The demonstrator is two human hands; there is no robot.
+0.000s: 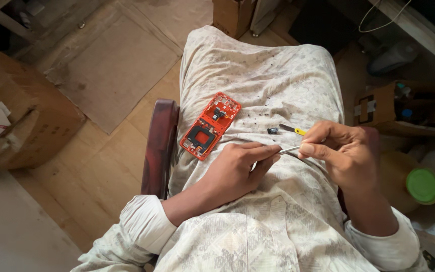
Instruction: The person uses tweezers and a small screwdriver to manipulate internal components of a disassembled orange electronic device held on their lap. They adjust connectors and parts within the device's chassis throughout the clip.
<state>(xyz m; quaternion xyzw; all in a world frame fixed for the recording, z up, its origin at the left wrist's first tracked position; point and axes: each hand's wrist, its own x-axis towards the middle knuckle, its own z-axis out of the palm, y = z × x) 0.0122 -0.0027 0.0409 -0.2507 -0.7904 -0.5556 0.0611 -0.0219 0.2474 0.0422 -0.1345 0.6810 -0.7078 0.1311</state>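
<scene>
Right hand fingers pinched shut on thin metal tweezers; left hand fingertips closed at their tip. Just left, orange plastic phone frame on lap. Best kept low, steady over cloth, near tiny black part.

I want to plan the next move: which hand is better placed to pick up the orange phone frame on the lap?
Left hand: it lies beside the orange phone frame. The right hand is farther and holds metal tweezers.

The person wears a loose garment of pale cream cloth with a faint grey woven pattern and some small dark specks. Its long sleeves end in plain, whitish rolled cuffs at both wrists.
</scene>
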